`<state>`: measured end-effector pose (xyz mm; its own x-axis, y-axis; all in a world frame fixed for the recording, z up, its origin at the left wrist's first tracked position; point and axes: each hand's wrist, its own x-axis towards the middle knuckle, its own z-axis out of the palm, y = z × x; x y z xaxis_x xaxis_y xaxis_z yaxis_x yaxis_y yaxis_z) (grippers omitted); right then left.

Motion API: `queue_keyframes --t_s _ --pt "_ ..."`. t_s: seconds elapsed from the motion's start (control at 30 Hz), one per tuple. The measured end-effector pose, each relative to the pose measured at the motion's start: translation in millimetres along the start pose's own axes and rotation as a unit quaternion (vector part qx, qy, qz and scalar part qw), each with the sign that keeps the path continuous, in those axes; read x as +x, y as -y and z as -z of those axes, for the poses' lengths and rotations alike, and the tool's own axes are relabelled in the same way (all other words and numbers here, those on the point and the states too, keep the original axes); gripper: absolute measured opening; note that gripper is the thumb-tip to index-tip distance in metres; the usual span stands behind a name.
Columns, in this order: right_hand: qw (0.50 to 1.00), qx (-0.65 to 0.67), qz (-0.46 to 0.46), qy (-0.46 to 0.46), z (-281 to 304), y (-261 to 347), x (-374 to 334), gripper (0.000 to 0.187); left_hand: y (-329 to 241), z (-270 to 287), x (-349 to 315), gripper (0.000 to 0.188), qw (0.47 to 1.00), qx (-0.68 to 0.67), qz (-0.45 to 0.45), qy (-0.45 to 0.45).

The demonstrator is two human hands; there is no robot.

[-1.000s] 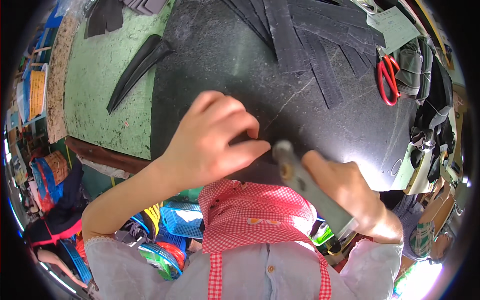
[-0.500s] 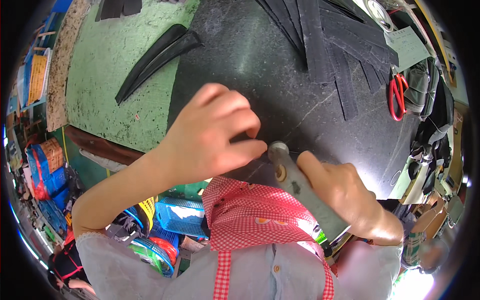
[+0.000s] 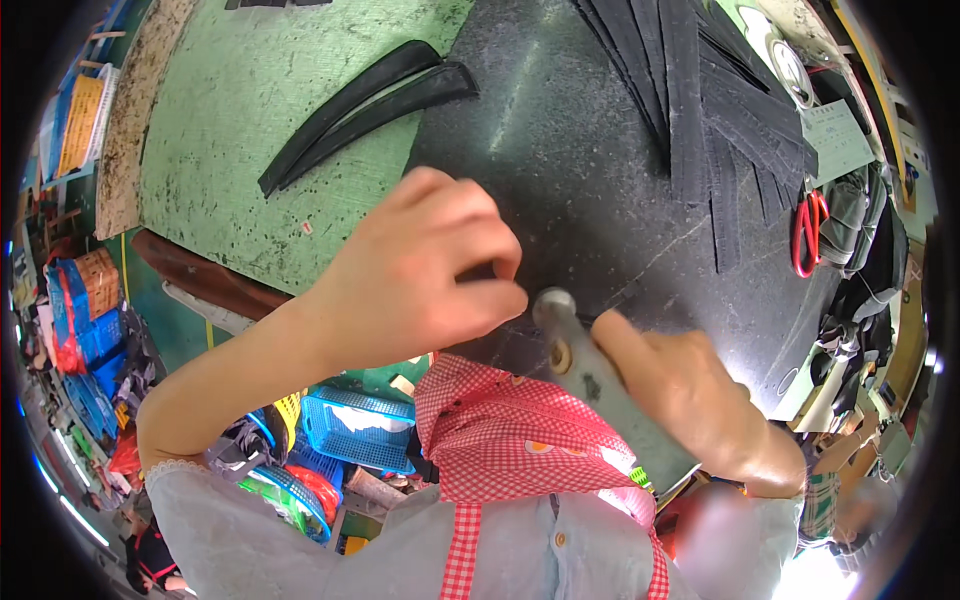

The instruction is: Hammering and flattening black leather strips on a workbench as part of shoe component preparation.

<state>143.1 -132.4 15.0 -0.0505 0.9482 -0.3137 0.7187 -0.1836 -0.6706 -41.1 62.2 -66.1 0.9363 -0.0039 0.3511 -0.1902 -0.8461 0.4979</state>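
One hammer (image 3: 622, 410), grey-headed, is located at the near centre, right of the middle; its round end points far-left, just beside the left thumb; its broad end points toward the near right; contact between the round end and the surface (image 3: 600, 200) cannot be confirmed. Right hand (image 3: 680, 385): grip clamped on the hammer, thumb along the upper side. Left hand (image 3: 440, 265): fingers curled, thumb and index tips close to the round end; whether this grip is closed on a piece cannot be told, as dark material would merge with the dark surface.

Progress, by judgement: two curved black strips (image 3: 410, 102), set apart at the far left, appear already shaped; a pile of straight black strips (image 3: 685, 110) at the far right appears unworked and may constitute the remainder; completion of any piece at the hands cannot be determined.

Surroundings: scissors (image 3: 797, 240) with red handles lie right of the pile, near a pale green paper (image 3: 838, 140); a checked red-and-white apron (image 3: 520, 430) hangs at the near edge; a blue basket (image 3: 350, 450) stands below, near left.
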Motion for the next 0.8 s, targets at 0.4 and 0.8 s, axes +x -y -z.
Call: queue_keyframes --t_s 0.4,0.8 --pt "0.998 -0.03 -0.032 0.049 19 0 -20 0.018 -1 -7 -5 0.033 0.996 -0.046 0.07 -0.024" --pt "0.994 -0.003 -0.081 0.074 -1 3 -29 0.021 -8 -27 25 0.02 1.0 0.003 -0.027 -0.013"
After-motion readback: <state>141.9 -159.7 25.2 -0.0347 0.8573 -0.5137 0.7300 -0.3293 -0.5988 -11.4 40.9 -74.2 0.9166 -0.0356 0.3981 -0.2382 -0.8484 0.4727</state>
